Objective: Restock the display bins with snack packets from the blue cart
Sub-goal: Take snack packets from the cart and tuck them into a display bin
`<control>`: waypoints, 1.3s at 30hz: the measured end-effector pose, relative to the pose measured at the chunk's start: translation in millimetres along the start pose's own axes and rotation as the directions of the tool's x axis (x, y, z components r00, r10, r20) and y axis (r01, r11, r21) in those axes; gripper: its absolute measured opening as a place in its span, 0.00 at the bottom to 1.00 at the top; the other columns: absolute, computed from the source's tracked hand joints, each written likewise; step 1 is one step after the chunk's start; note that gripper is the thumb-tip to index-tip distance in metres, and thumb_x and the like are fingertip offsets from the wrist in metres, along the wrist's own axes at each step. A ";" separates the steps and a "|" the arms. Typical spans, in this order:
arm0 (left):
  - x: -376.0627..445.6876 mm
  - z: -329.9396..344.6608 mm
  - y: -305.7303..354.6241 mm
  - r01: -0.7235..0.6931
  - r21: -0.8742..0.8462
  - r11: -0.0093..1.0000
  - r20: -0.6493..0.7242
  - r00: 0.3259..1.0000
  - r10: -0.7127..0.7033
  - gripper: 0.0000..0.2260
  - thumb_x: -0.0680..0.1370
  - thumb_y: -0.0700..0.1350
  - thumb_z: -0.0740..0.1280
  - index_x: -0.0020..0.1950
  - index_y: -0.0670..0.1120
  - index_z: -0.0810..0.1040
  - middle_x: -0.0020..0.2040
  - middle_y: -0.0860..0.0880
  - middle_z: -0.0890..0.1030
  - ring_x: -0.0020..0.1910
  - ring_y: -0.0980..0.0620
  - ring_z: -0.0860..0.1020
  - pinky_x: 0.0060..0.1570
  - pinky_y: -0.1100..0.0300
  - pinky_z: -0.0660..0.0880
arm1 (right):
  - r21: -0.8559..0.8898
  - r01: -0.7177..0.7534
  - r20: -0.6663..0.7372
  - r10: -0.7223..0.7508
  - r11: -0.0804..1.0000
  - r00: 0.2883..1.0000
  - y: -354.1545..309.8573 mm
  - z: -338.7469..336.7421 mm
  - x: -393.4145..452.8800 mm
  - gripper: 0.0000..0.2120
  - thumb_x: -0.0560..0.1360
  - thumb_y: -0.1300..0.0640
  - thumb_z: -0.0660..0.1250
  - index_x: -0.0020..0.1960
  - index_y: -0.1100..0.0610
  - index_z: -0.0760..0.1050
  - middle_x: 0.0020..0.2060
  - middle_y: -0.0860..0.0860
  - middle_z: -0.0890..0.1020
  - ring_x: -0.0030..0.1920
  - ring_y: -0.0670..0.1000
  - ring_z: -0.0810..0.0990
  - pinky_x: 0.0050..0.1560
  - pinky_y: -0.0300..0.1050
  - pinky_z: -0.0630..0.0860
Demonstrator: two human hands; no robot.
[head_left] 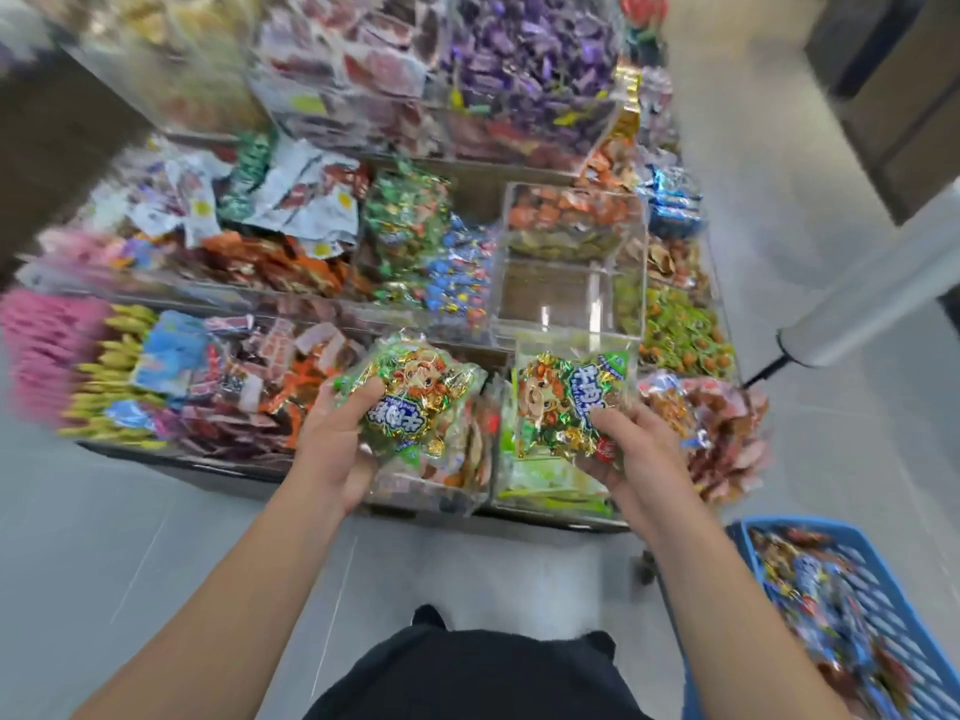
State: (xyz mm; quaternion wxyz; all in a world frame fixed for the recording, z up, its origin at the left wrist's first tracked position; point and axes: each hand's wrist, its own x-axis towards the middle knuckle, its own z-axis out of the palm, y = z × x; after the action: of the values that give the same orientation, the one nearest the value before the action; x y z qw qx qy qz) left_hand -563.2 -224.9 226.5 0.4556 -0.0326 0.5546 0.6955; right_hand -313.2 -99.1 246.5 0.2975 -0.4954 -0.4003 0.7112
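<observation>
Clear bins [569,262] brim with snacks; blue cart [852,537] holds packets [826,600]

You hold two green snack packets, one [410,402] in your left hand [332,454], one [569,402] in your right hand [641,459], above the clear display bins [566,262]; the blue cart [878,574] sits at your right, packets inside.

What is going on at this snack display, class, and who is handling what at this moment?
A person stands at a tiered display of clear plastic bins filled with wrapped snacks. The left hand grips one green, shiny snack packet with a cartoon print, and the right hand grips a matching green packet. Both packets are held just above the front bins, not yet dropped in. The blue plastic cart, at the person's right, holds more packets.
</observation>
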 end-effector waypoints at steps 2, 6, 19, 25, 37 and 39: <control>11.8 -10.2 22.1 -0.023 -0.011 1.000 -0.005 1.000 0.023 0.33 0.74 0.43 0.72 0.77 0.43 0.65 0.61 0.38 0.82 0.46 0.42 0.84 0.38 0.48 0.83 | -0.064 0.057 0.046 -0.054 0.996 0.997 -9.9 24.0 9.5 0.09 0.75 0.62 0.71 0.40 0.50 0.83 0.39 0.47 0.84 0.41 0.45 0.83 0.40 0.49 0.84; 34.2 -23.8 54.8 -0.054 -0.014 0.998 -0.037 0.998 0.053 0.33 0.77 0.43 0.71 0.79 0.42 0.61 0.62 0.36 0.80 0.42 0.43 0.84 0.31 0.51 0.79 | -0.234 0.176 0.113 -0.153 0.956 0.982 -30.7 57.5 32.3 0.05 0.71 0.52 0.75 0.47 0.45 0.85 0.44 0.46 0.86 0.44 0.44 0.84 0.41 0.44 0.81; 91.2 -49.9 97.0 -0.125 -0.095 0.988 -0.181 0.978 0.106 0.45 0.64 0.50 0.78 0.79 0.48 0.63 0.67 0.35 0.77 0.49 0.36 0.80 0.35 0.46 0.73 | -0.713 0.460 0.237 -0.435 0.529 0.869 -84.8 145.0 164.4 0.15 0.71 0.41 0.72 0.34 0.48 0.73 0.24 0.47 0.74 0.29 0.49 0.74 0.35 0.48 0.72; 114.6 -48.8 100.2 -0.096 -0.108 0.989 -0.264 0.962 0.064 0.57 0.52 0.55 0.85 0.78 0.50 0.64 0.72 0.37 0.73 0.55 0.34 0.80 0.39 0.41 0.76 | -0.679 0.500 0.359 -0.350 0.538 0.865 -84.4 171.6 225.6 0.10 0.74 0.48 0.73 0.50 0.51 0.77 0.46 0.49 0.81 0.32 0.44 0.82 0.33 0.36 0.76; 189.6 -51.3 149.7 0.051 -0.076 0.996 -0.205 0.977 -0.066 0.55 0.53 0.53 0.83 0.78 0.53 0.64 0.73 0.38 0.72 0.60 0.32 0.78 0.46 0.30 0.78 | -0.799 0.435 0.343 -0.278 0.416 0.897 -50.8 255.0 289.5 0.09 0.73 0.56 0.70 0.52 0.47 0.78 0.51 0.42 0.80 0.26 0.41 0.74 0.29 0.38 0.69; 203.6 -53.2 163.1 0.072 -0.075 0.995 -0.159 0.984 -0.083 0.53 0.56 0.51 0.83 0.78 0.53 0.64 0.73 0.37 0.72 0.55 0.33 0.81 0.48 0.27 0.76 | -0.836 0.393 0.308 -0.266 0.383 0.914 -42.0 268.0 298.8 0.09 0.74 0.57 0.70 0.54 0.49 0.79 0.52 0.44 0.80 0.35 0.42 0.76 0.38 0.42 0.71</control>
State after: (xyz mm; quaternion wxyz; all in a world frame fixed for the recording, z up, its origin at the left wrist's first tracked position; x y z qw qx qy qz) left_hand -815.6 -140.9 215.0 0.4345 -0.1265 0.5637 0.6910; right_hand -664.0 93.4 194.0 0.1064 -0.4421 -0.8176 0.3532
